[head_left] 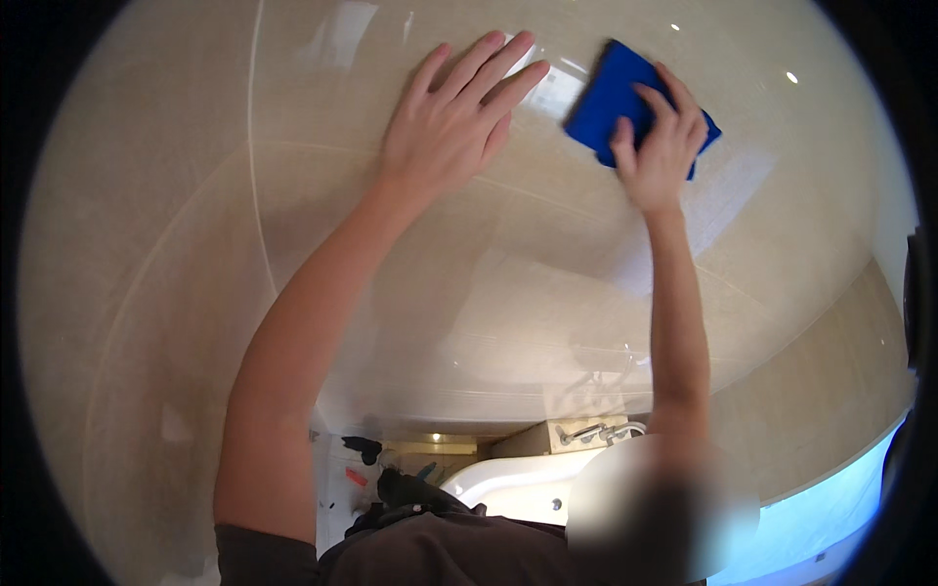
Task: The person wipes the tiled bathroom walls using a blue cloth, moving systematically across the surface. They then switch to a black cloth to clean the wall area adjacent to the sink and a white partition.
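Remotely, I watch the right hand grasp a blue cloth against the wall while the left hand, free with fingers spread, lies flat nearby.

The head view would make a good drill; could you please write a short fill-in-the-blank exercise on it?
1. The cloth under the right hand is coloured ____.
2. In the picture, the cloth lies to the ____ of the left hand.
3. Near the lower edge, the bathtub is coloured ____.

Missing words: blue; right; white.
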A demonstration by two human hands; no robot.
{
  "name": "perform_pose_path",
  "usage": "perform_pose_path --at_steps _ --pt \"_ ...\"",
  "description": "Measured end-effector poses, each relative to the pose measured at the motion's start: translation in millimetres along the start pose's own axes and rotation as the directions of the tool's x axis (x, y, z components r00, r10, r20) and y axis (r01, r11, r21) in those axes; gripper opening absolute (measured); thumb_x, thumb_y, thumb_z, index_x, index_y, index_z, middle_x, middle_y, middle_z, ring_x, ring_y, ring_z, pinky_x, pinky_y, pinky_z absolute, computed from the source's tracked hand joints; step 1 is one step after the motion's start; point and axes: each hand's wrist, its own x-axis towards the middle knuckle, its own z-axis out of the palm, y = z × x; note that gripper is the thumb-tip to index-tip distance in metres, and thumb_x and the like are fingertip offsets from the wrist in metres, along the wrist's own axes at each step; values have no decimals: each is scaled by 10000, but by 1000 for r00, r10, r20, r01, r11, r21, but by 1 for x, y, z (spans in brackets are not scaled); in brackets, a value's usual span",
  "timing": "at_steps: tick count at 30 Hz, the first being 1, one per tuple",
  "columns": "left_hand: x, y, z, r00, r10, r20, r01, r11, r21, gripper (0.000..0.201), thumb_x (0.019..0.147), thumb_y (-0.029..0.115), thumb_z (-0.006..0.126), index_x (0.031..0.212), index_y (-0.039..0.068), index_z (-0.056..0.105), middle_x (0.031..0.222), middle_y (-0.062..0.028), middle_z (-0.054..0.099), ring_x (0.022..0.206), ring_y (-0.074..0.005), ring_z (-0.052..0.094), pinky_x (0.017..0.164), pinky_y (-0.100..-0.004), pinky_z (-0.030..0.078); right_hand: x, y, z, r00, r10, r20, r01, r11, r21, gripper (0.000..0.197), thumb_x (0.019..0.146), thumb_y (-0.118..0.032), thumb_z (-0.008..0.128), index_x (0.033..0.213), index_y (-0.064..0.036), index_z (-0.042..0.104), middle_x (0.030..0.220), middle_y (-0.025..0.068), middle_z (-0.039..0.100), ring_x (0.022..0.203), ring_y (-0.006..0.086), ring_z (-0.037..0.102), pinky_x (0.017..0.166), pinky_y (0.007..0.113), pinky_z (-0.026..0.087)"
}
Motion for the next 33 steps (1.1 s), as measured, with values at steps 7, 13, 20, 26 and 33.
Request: perform_pose_path --at_steps 7,13,20,26,33 --pt "2 3 -17 999 3 32 -3 1000 -2 478 885 211 574 1351 108 546 1497 -77 433 1380 -244 395 1096 -470 328 -18 -62 16 950 -234 207 218 971 99 427 825 -466 690 1202 -274 628 1336 -71 560 1182 187 523 992 388 359" --pt "-12 8 -8 999 -6 51 5 1000 9 523 868 193 591 1382 117 526 1509 -64 425 1394 -242 388 1091 -487 354 -10 29 -8 980 -170 104 161 983 89 339 841 -349 691 1165 -252 670 1292 -34 605 1139 201 539 929 385 363" --pt "-17 7 -13 1000 -5 26 4 998 65 502 889 216 558 1379 117 528 1511 -54 426 1394 -234 388 1094 -470 349 -12 -31 18 979 63 -192 -49 996 74 301 846 -289 687 1110 -144 693 1214 52 673 1098 228 585 956 367 339" --pt "-22 7 -5 1000 -1 -27 3 999 50 481 899 234 550 1362 106 546 1496 -59 447 1383 -235 406 1098 -475 340 -69 -99 24 974 -205 101 188 970 154 336 755 -308 714 1089 -302 672 1266 -96 605 1098 178 548 900 381 359" --pt "-36 9 -9 1000 -19 25 20 999 -43 462 924 195 526 1370 77 541 1483 -84 462 1379 -253 412 1091 -492 348 -50 -51 17 999 29 -39 -27 998 51 318 788 -229 690 1102 -181 687 1248 31 649 1101 212 564 923 373 351"
